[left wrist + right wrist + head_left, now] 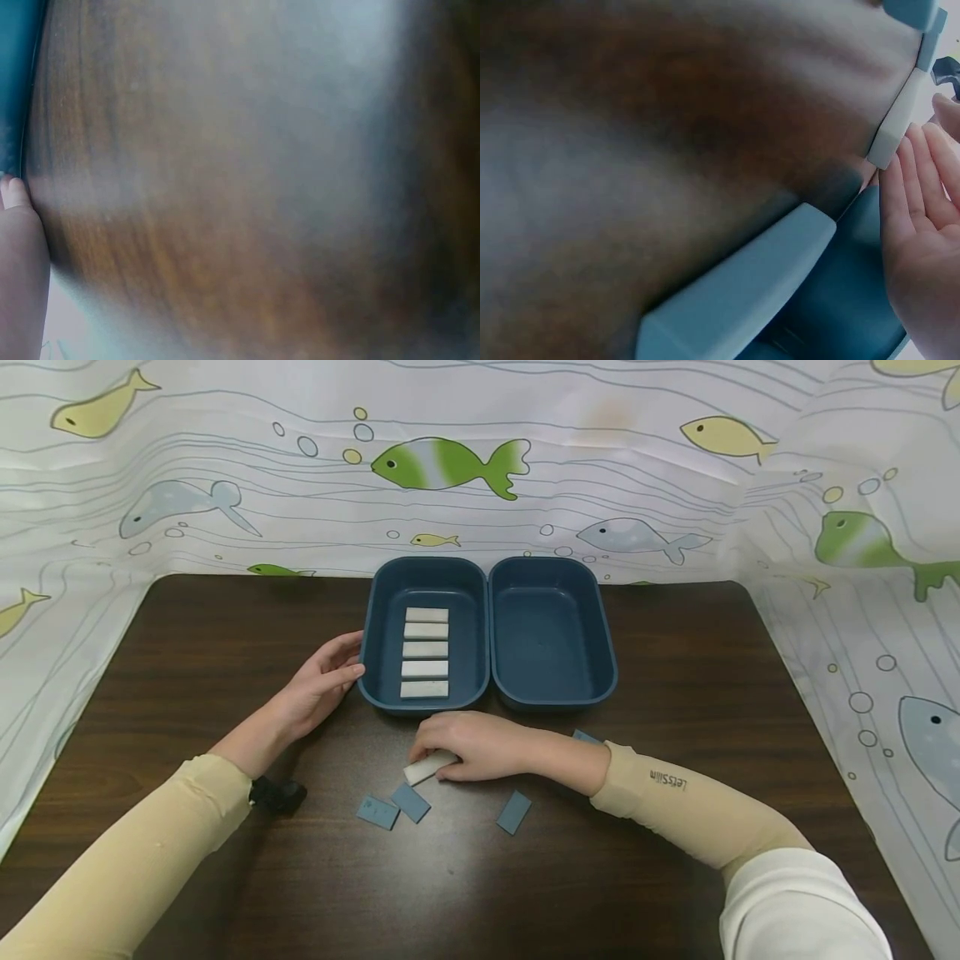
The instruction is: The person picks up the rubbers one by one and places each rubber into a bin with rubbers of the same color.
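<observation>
My right hand pinches a white rectangular block between thumb and fingers, low over the table just in front of the bins. The right wrist view has the same white block at the fingertips of the right hand. My left hand touches the outer left side of the left blue bin, thumb near its rim. Inside that bin lies a column of several white blocks. At the left edge of the left wrist view, only part of the left hand appears against the bin.
The right blue bin stands against the left one. Blue-grey flat blocks lie in front: one beside another, one farther right, and one partly behind my right forearm. A black object is by my left wrist.
</observation>
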The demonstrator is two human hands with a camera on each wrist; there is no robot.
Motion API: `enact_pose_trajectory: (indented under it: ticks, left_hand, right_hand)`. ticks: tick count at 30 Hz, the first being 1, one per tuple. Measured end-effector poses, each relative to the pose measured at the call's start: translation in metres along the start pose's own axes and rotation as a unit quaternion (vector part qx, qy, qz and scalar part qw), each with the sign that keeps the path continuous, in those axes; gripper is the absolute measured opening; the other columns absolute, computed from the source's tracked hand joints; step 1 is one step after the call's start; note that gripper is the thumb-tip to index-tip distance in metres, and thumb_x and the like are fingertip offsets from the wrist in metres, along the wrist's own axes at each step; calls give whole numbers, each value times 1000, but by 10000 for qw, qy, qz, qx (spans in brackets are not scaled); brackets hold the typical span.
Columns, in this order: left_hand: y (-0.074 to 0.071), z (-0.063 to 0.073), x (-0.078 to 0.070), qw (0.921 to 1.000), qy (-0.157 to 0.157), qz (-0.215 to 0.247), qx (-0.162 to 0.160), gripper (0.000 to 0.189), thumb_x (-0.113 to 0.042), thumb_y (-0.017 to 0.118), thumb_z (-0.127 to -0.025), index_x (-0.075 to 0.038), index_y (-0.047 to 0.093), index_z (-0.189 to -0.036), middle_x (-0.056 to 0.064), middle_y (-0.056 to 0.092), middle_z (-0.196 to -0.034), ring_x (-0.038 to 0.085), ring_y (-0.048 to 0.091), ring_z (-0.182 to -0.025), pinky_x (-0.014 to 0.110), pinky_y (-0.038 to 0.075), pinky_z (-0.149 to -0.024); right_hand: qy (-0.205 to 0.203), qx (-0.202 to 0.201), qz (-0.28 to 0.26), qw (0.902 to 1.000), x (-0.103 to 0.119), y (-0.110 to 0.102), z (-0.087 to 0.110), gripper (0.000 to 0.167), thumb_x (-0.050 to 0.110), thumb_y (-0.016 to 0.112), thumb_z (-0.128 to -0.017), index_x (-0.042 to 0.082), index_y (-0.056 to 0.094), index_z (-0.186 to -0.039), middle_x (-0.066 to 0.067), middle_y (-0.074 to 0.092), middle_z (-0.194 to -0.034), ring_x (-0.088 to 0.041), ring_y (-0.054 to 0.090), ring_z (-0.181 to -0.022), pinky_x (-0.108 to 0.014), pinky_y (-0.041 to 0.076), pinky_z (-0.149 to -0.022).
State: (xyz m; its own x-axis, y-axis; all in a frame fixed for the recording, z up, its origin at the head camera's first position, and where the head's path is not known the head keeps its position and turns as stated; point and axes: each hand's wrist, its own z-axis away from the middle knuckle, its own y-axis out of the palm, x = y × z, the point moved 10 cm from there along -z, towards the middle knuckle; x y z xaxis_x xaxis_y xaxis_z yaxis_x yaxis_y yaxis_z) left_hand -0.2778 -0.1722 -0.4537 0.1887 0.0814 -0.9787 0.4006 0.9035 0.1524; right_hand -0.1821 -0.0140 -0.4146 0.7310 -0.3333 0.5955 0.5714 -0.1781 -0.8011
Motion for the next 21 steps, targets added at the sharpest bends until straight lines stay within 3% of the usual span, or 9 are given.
enact_pose_trajectory:
  ticks: [7,21]
  left_hand:
    - [0,-1,0,10000,-58,3,-27,54,-10,53,-111,-11,32,-161,-8,47,-148,4,49,-135,15,40,-110]
    - [-2,-2,1,9999,-57,-78,-74,50,-9,50,-112,-15,35,-159,-10,47,-147,2,50,-133,13,41,-109]
  right_hand:
    - [103,36,-302,9995,-7,2,-3,30,12,76,-99,11,72,-129,-2,70,-124,-12,64,-111,-26,53,-102]
    - [318,63,-343,9989,-9,6,-6,29,10,75,-100,11,73,-129,-2,70,-124,-13,63,-109,-26,53,-101]
